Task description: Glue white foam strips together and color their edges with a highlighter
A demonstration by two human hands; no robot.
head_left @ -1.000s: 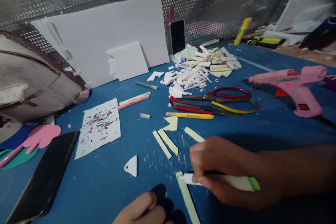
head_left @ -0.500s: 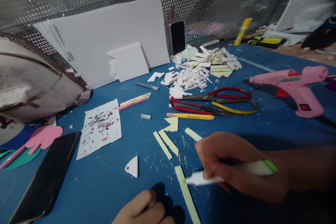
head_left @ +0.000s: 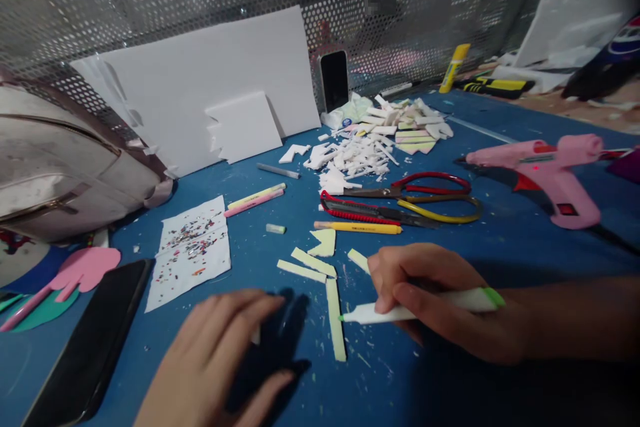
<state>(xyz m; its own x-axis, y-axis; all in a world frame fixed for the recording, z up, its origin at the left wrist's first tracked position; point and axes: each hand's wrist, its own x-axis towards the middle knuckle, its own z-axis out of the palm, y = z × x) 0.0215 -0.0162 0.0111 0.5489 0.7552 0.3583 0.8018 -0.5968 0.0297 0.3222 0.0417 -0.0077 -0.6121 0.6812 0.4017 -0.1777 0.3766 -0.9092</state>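
My right hand (head_left: 430,300) grips a white highlighter (head_left: 440,305) with a green end and green nib. The nib meets the edge of a pale green strip (head_left: 336,323) lying lengthwise in front of me. To the left, my left hand (head_left: 225,347) is open, its fingers stretched and thumb apart, over the table. A small white triangular piece is mostly hidden behind its fingers. Two more pale strips (head_left: 301,271) touch or nearly touch the far end of the first one. A notched pale piece (head_left: 324,243) and a short strip (head_left: 359,260) lie farther back.
Behind are an orange pen (head_left: 360,227), a red box cutter (head_left: 360,209), scissors (head_left: 440,199) and a heap of white scraps (head_left: 363,153). A pink glue gun (head_left: 545,167) stands right. A black phone (head_left: 90,340) and speckled paper (head_left: 193,247) lie left.
My left hand has come farther into view and opened out over the white triangular piece. The long strip has shifted away from me, and one smaller strip has turned. The highlighter moved slightly left.
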